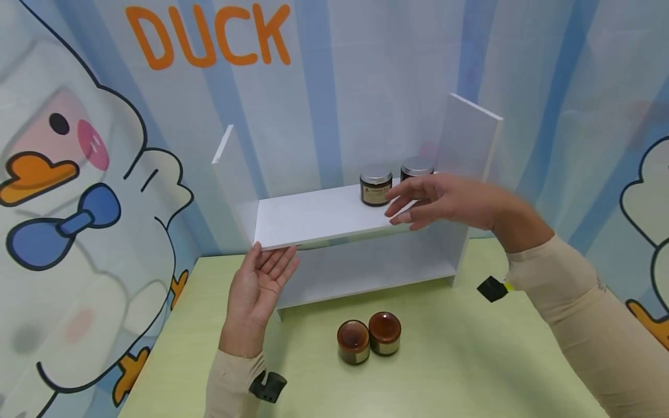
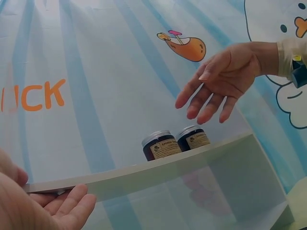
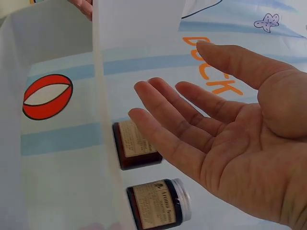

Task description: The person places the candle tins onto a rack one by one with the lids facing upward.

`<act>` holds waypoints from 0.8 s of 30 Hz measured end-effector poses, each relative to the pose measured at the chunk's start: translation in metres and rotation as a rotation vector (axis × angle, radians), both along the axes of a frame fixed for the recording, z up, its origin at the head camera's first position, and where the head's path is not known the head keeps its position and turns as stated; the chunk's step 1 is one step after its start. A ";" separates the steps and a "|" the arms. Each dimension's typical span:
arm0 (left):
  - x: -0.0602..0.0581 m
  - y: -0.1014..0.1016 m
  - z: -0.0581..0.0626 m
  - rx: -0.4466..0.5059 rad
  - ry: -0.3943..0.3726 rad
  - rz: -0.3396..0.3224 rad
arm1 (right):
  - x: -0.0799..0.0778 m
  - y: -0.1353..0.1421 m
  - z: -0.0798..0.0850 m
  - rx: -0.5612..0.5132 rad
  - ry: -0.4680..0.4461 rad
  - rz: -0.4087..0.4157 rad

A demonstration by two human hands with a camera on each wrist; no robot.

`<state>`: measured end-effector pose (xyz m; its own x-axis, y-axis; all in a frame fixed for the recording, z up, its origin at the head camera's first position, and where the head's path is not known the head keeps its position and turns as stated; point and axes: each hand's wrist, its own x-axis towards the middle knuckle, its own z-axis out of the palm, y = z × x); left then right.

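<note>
A white two-tier shelf (image 1: 313, 216) stands on the table. My left hand (image 1: 259, 284) holds its upper board at the left front corner, the thumb at the edge and the fingers underneath. Two dark amber jars with silver lids and paper labels stand upright on the right part of that board: a left jar (image 1: 376, 194) and a right jar (image 1: 416, 166), the latter partly hidden in the head view. In front of them my right hand (image 1: 444, 200) hovers, fingers spread and relaxed, gripping nothing. The right wrist view also shows its palm (image 3: 249, 148) empty.
Two more amber jars, a left one (image 1: 353, 342) and a right one (image 1: 385, 334), sit side by side on the pale green table (image 1: 449, 360), brown glass facing up. Side panels rise at the shelf's left (image 1: 235, 186) and right (image 1: 470, 136). A printed duck curtain (image 1: 366, 75) hangs behind.
</note>
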<state>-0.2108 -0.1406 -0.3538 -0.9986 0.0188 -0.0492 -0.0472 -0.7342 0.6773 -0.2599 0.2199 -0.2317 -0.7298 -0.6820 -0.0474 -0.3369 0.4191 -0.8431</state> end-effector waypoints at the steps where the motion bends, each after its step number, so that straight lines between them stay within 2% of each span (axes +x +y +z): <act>1: 0.000 0.000 0.000 -0.001 0.000 0.000 | 0.002 0.000 -0.003 0.002 0.000 0.003; 9: -0.001 0.001 -0.002 0.006 -0.002 -0.004 | 0.012 0.002 -0.032 -0.055 -0.079 0.028; 24: -0.001 0.001 -0.003 0.009 -0.007 -0.004 | 0.021 0.009 -0.100 -0.225 -0.178 0.046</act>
